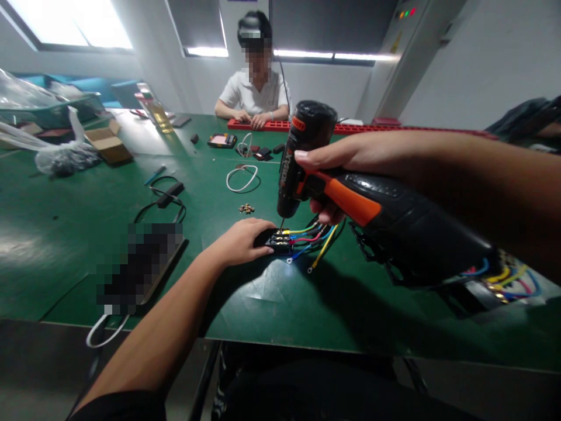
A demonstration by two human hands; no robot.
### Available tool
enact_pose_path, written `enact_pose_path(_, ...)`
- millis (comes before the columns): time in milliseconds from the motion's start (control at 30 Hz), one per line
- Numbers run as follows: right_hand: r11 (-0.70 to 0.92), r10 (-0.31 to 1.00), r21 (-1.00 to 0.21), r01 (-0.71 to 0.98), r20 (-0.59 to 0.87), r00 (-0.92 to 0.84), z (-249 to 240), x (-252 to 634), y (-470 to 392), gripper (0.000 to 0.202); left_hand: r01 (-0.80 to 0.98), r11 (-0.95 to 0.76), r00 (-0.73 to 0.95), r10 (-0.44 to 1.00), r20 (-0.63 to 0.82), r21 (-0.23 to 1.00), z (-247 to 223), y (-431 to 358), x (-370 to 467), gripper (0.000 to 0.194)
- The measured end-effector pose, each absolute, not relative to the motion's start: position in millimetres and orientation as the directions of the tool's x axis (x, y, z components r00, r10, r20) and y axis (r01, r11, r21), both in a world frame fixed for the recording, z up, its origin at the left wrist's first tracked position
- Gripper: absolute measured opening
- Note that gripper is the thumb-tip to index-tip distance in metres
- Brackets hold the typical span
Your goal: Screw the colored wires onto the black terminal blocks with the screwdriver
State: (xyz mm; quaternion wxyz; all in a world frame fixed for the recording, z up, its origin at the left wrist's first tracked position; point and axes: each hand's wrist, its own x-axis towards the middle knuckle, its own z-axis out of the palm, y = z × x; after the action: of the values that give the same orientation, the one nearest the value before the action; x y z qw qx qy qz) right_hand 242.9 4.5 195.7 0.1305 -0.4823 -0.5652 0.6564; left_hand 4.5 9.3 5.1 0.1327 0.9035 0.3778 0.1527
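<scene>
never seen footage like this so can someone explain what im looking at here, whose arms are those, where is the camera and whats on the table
There is one picture, taken by a camera worn on a person's head, looking forward and down, so the two bare arms reaching in from below are that person's own.

The right hand grips a black and orange cordless screwdriver, its bit pointing down onto a small black terminal block. The left hand lies on that block, pressing it to the green table. Coloured wires, yellow, red and blue, fan out from the block.

Also on the table: a small heap of brass screws, a white cable loop, a black cable, a cardboard box and a plastic bag.

Across the table sits another person in a white shirt, hands near a long red strip.
</scene>
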Motion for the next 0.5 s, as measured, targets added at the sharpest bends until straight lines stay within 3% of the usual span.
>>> enact_pose_path(500, -0.273, 0.701, -0.867, 0.417, -0.476, -0.531, 195.8, 244.4, 8.1, 0.038, 0.649, -0.67, 0.66, 0.731, 0.172, 0.36, 4.6, 9.0, 4.3, 0.049)
